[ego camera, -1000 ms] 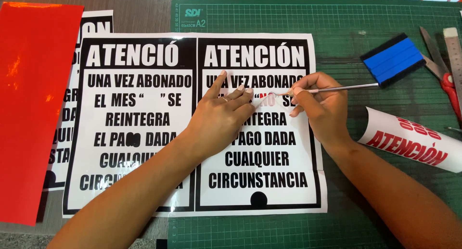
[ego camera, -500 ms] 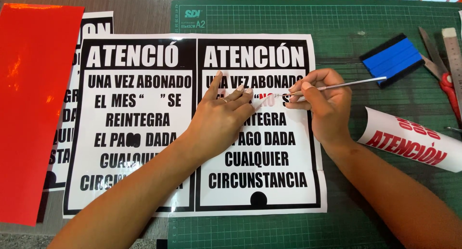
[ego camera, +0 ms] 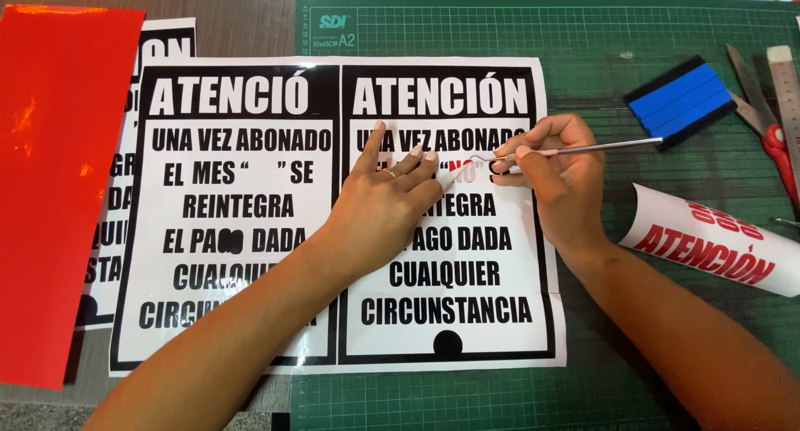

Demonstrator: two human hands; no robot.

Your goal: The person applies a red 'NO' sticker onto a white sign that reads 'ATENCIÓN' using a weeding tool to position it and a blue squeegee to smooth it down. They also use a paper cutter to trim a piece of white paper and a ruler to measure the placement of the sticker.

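1. Left forearm is coming in from the lower left, running diagonally up and to the right, bare to the wrist.
2. Left hand is lying palm down, back of the hand facing the camera, fingers stretched out and slightly spread, pointing up and right; a ring is showing on one finger.
3. Right forearm is entering from the lower right corner, angling up and to the left, wrist slightly bent.
4. Right hand is curling into a pinch, thumb and fingertips pressing together at its left side, knuckles facing up.
5. Both hands are sitting close, fingertips nearly meeting.
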